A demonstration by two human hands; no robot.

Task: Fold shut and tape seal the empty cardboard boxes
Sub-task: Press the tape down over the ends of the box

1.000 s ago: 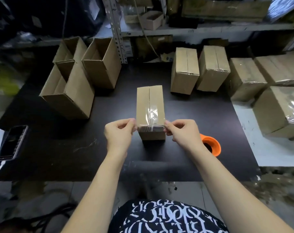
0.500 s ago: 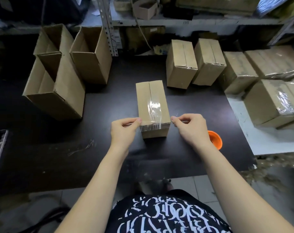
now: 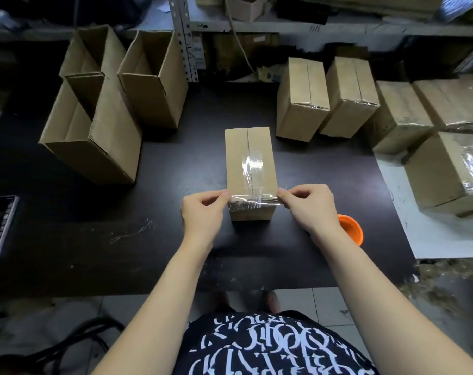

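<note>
Along near box [image 3: 250, 163] edge, left hand [image 3: 203, 216], right hand [image 3: 309, 209] pinch tape [image 3: 253, 200].

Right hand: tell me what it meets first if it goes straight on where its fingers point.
The middle box, at its near right corner: the right hand, pinching the tape strip, points left at it and looks almost against it.

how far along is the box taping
Done: several taped boxes sit on the right. In hand: left hand and right hand pinch a tape strip across the near edge of the centre box, its top seam taped. To do: open boxes at left.
</note>
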